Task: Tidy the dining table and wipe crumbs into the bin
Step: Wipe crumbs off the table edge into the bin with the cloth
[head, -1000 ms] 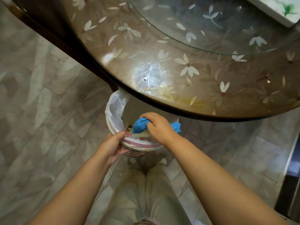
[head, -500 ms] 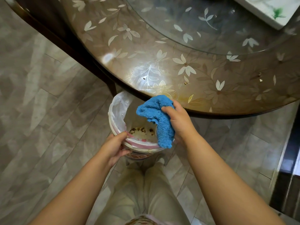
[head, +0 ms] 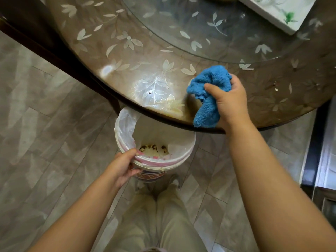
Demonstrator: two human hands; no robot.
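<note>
The blue microfibre cloth [head: 209,95] is sitting bunched and fluffy right of the frame's centre, its lower flap hanging over the near rim of the round table [head: 112,57]. The right hand [head: 231,100] is holding it, the grip closed around the wad with the thumb pressed across its front; whether the cloth is touching the glossy, flower-patterned top or hanging just above it cannot be told.

Below the table edge, at the frame's centre, the small bin [head: 160,162] is standing on the tiled floor [head: 45,124], lined with a thin white bag [head: 125,120]. The left hand [head: 125,165] is gripping its near rim, fingers curled over the lip. Brown crumbs [head: 152,147] are lying at the bottom of the liner, so at least one sweep looks done.

By my reading, the step in hand is bringing the cloth onto the table for another sweep. A dark speck [head: 150,93] is lying left of the cloth, near the bright reflection, and a few scattered bits [head: 275,86] are showing towards the right edge. The next move probably calls for pressing the cloth flat, dragging these to the rim directly above the bin, and keeping the bin tucked under that spot.

At the upper right, a white rectangular dish with a green motif [head: 283,11] is resting on the glass turntable [head: 218,33].
</note>
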